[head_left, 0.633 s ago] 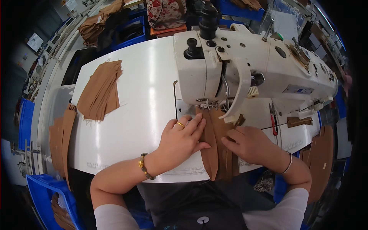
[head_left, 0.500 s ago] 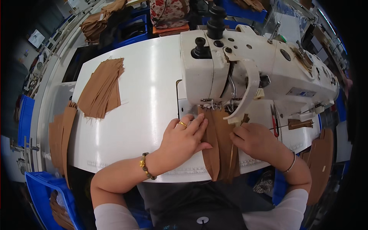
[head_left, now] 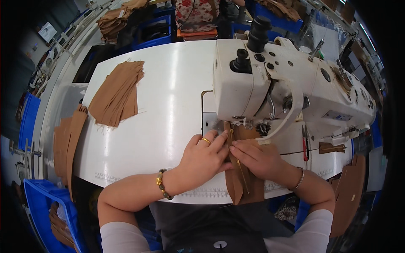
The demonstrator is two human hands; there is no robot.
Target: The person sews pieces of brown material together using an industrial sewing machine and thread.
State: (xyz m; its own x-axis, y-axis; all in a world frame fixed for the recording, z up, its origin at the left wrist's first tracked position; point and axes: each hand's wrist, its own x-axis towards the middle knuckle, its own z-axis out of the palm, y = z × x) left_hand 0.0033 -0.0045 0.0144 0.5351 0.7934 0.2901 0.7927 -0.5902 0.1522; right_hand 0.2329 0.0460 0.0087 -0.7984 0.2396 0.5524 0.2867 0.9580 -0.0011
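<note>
Here, blue bins [head_left: 36, 202] flank a white table [head_left: 147, 147] bearing fabric [head_left: 255, 192].

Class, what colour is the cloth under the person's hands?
The cloth is brown; it shows best in the head view.

The right fingers [head_left: 245, 151] hide part of the zipper [head_left: 241, 170]; the upper edge crops the flowered cloth [head_left: 196, 15].
</note>
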